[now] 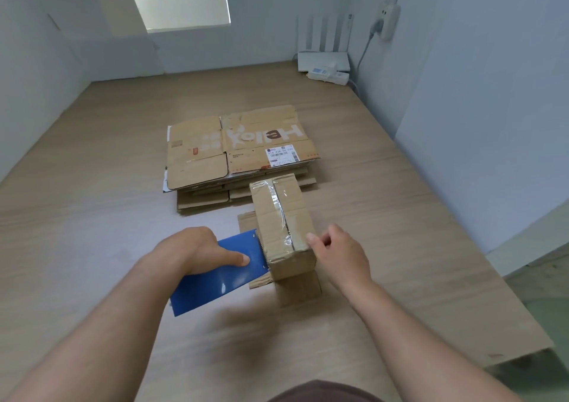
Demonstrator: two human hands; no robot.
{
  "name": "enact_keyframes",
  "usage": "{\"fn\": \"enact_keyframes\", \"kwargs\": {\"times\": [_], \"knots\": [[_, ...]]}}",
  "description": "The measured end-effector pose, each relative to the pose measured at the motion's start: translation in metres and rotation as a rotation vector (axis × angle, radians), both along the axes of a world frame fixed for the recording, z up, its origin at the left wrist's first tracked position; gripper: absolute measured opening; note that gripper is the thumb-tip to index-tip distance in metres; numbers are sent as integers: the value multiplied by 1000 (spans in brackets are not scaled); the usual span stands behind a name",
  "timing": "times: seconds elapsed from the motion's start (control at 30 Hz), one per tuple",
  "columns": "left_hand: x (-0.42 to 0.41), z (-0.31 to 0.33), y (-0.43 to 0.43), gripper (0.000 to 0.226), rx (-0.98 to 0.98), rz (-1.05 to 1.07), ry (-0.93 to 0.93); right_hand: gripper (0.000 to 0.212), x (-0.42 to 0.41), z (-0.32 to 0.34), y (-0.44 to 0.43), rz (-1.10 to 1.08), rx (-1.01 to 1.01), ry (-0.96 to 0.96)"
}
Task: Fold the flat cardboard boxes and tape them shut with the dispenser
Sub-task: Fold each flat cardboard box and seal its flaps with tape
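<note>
Left hand: my left hand (197,252) grips the blue plastic tape dispenser (221,273) from above, fingers curled over its far edge, thumb laid flat along the blue face

Dispenser position: its right end butts against the near left wall of the small brown cardboard box (283,216), low on the wall; I judge I hold it tight there so the strip can wrap down and be cut

Right hand: my right hand (338,253) holds the box's near right corner, thumb pressed on the top edge and fingers curled against the right wall, bracing it against the push from the left

Box: folded up, standing just near of the stack, in the middle of the pale wood-grain surface (92,247)

Tape: a clear shiny tape strip (281,213) runs along the top seam from far to near and over the near edge, closing that face

Lower flaps: brown flaps (303,287) splay out flat from under the box, so I judge the other end is not yet taped

Flat stack: the pile of flattened brown cardboard boxes (240,149) lies just beyond, waiting

Far right corner: a white router with upright antennas (323,59), well apart

Hidden: the tape roll is covered by my left hand and the blue plate; I cannot tell whether the strip is cut; my right fingertips are out of sight behind the box
</note>
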State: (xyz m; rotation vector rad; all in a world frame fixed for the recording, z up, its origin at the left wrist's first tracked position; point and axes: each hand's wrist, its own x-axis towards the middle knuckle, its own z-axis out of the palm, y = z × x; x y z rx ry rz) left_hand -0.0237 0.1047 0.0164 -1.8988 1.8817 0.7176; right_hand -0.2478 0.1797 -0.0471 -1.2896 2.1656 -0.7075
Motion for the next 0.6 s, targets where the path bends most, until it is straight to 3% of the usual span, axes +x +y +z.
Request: {"fn": "enact_keyframes", "kwargs": {"times": [0.1,0.2,0.43,0.6], "knots": [[-6,1,4,55,-17,29,-50,32,4,-5,-5,45,-26,-22],[-10,-18,28,41,-204,-157,-297,31,3,-6,-4,35,-47,-64],[11,-42,34,33,-300,-3,-221,30,0,1,-7,64,-1,-66],[31,-65,39,33,-253,95,-192,31,-1,3,-8,73,16,-39]]}}
